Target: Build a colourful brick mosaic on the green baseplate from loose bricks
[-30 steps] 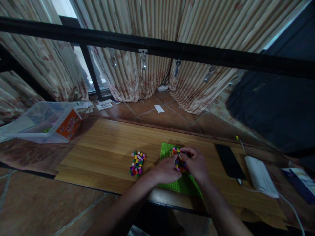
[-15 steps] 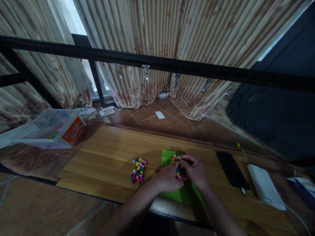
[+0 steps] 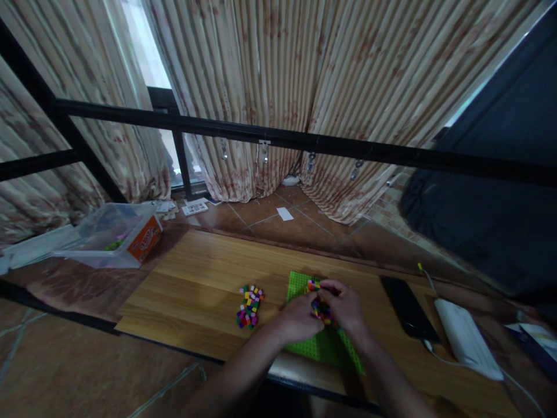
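A green studded baseplate (image 3: pixel 300 283) lies on the wooden board, with a build of small multicoloured bricks (image 3: pixel 322 310) standing on it. From the left, my left hand (image 3: pixel 300 318) is closed against the build, its fingertips partly hidden. My right hand (image 3: pixel 346 307) leans over from the other side, thumb and index finger pinched together at the upper part of the build. Whatever sits in that pinch is too small to make out. Left of the baseplate, a loose pile of coloured bricks (image 3: pixel 250 306) is spread on the board.
The wooden board (image 3: pixel 195 273) carries a black phone (image 3: pixel 409 307) and a white power bank (image 3: pixel 467 339) with cables at the right. At the far left stands a clear plastic box (image 3: pixel 108 238) with an orange label. A black rail (image 3: pixel 226 129) crosses before the curtains.
The camera view has tilted, so the rail, box and board appear slightly lower. Both hands stay at the brick build, with hardly any visible finger movement.
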`<state>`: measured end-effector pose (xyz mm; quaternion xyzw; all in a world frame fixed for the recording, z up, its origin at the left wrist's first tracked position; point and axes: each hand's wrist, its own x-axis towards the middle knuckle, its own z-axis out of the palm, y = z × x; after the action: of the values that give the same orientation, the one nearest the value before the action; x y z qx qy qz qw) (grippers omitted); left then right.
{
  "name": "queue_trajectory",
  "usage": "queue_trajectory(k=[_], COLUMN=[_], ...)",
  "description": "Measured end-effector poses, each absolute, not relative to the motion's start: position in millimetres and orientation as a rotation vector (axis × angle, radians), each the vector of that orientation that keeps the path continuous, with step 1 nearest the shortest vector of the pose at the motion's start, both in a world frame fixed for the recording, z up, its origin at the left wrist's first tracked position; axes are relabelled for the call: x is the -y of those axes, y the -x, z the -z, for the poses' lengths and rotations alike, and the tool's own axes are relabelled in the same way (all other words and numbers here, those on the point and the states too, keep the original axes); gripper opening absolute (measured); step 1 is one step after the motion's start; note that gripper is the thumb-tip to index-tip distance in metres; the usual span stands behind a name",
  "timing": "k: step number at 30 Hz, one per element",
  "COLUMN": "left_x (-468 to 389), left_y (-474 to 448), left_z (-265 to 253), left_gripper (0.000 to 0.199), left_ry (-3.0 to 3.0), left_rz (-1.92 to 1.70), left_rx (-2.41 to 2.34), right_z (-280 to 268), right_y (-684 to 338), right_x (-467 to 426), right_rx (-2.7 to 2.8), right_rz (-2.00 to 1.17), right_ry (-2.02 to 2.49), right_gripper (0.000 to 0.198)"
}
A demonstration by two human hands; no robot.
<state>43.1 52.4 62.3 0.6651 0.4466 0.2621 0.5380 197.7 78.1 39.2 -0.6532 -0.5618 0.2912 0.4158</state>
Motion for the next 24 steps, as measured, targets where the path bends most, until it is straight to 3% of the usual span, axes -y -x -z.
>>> queue_trajectory(k=[5, 11, 24], left_x=[-40, -27, -11], left_y=[-30, -18, -13], left_z=[-58, -72, -79], left_gripper=[0.028, 0.028, 0.043], left_ry=[-1.030, -0.888, -1.430], left_rz=[-0.917, -1.041, -0.920], left_rx=[-0.990, -0.944, -1.026], right_z=[-60, -78, -78], right_y=[-196, -170, -164], right_x=[-47, -12, 2], right_rx=[1.448, 1.381, 1.294], right_rz=[-0.376, -0.873, -1.210], right_ry=[1.556, 1.429, 1.362], right_gripper=[0.025, 0.032, 0.031])
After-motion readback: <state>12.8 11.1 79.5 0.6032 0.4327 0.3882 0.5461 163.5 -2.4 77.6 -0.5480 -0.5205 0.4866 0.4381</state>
